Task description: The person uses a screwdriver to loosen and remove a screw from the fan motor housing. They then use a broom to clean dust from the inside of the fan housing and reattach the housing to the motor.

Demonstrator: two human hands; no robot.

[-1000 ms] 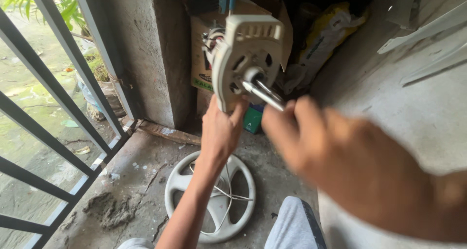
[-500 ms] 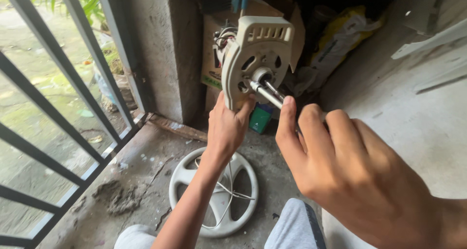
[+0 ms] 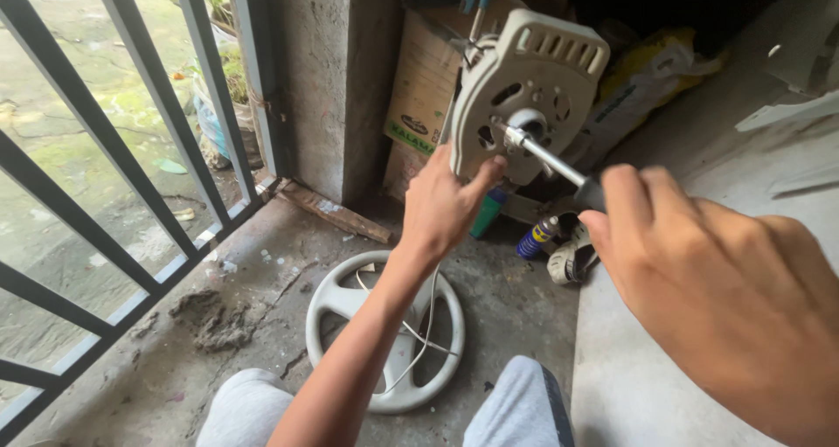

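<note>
My left hand [image 3: 444, 204] grips the lower edge of a cream fan motor housing [image 3: 535, 80] held up in the air, its vented face turned toward me. My right hand [image 3: 717, 281] is closed around the dark handle of a metal socket driver [image 3: 549, 157], whose tip sits on the hub at the middle of the housing. A thin white cord hangs from the motor down past my left forearm.
A white round fan base ring [image 3: 384, 342] lies on the dirty concrete floor between my knees. A blue spray can [image 3: 537, 237] and a green bottle [image 3: 486, 213] stand near a cardboard box [image 3: 426, 89]. Metal bars [image 3: 157, 89] close off the left; a grey wall rises at right.
My right hand has drawn back toward me and to the right along the driver. The motor housing stays held up by my left hand.
</note>
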